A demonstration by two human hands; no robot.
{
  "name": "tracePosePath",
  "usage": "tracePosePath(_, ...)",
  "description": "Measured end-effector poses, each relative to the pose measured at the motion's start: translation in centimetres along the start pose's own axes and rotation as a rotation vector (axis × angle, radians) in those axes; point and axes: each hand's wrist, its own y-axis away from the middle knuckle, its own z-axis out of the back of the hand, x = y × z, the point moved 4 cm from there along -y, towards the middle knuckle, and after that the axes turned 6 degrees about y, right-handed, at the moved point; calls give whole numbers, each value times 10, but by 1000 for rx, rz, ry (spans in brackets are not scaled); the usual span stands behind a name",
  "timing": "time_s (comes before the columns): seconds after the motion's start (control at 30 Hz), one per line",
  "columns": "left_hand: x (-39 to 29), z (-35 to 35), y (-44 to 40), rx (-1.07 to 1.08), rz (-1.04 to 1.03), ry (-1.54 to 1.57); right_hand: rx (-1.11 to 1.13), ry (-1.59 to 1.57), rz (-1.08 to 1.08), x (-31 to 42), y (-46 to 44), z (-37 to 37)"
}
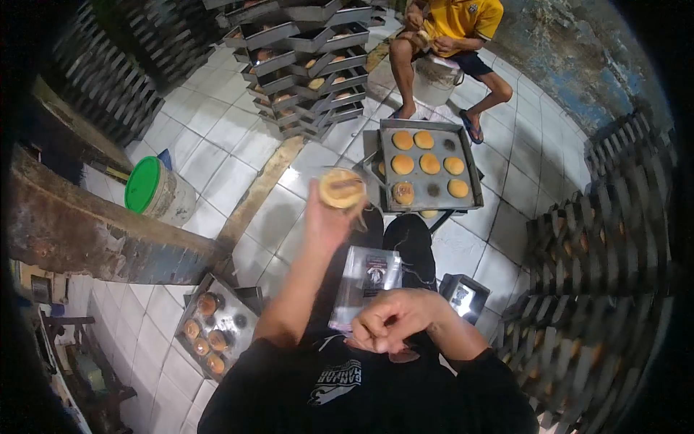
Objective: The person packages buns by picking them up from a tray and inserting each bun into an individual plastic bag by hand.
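My left hand [327,226] is raised over my left knee, with its fingers around a round golden bun [342,189]. Clear plastic film seems to surround this bun. Near my chest, my right hand [396,317] is closed, thumb and fingers drawn together. A small thin scrap shows just below it, but I cannot make out what the fingers hold. A stack of clear printed plastic bags [372,273] lies on my lap, partly under my right hand. Beyond my knees, a metal tray [470,148] holds several golden buns [429,163].
Another tray [242,307] of buns sits at my left. Stacked trays [275,65] stand ahead, with more racks [593,246] at right. A white bucket with a green lid [142,185] is at left. A person in a yellow shirt [463,22] sits opposite, handling something round.
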Motion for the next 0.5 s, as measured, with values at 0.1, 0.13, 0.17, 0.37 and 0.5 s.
tracePosePath(0.1, -13, 4, 22, -140, 225, 416, -649, 427, -175, -24, 13, 43)
tracePosePath(0.13, -12, -10, 45, -123, 341, 400, -927, 1153, -15, -1, 9, 49)
tracePosePath(0.17, -15, -35, 64, -96, 450, 380, -847, 1229, 99, 0, 6, 43)
tracePosePath(0.37, -18, -10, 37, -93, 163, -83, -946, 815, -160, -37, 0, 87)
tracePosePath(0.5, -32, -26, 32, -210, -145, -576, -972, 929, -95, -34, -10, 102)
